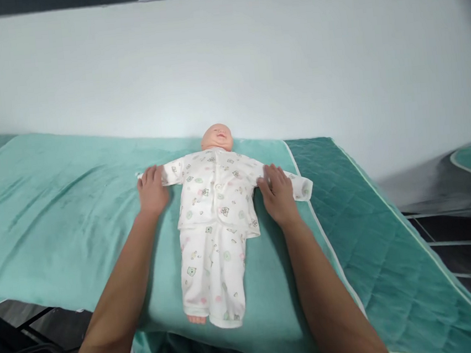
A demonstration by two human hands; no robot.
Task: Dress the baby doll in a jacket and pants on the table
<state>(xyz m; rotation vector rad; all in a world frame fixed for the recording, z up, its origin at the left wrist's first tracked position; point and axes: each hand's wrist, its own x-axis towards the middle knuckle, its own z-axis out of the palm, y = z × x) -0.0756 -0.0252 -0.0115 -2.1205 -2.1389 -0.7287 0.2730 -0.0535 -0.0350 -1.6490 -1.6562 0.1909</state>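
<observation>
The doll [218, 137] lies on its back on the bed, in a printed white shirt [214, 187] and matching trousers [213, 273], its arms spread wide. The left hand [152, 190] rests over one sleeve [174, 171], near the cuff, on one side of the doll. The right hand [278, 192] lies across the other sleeve [302, 186], whose end runs out past the fingers on the doll's opposite side. The fingers of both hands are bent a little; I can't tell whether either is pinching the cloth or merely pressing on it.

To my eye, the step in hand is drawing the sleeves straight and smoothing them out. The next move seems to call for a light touch: the doll's body held square while the cloth is eased flat. One foot [197, 319] peeps from a trouser leg; the other is out of sight.

As for room, beyond the doll's head stands the wall [225, 66], close by, and just below its feet the pale blanket [64, 215] drops over the bed's edge. On the left hand's side of the doll the blanket stretches wide. On the right hand's side, the sleeve end reaches the blanket's border, beside a darker quilted cover [391, 239].
</observation>
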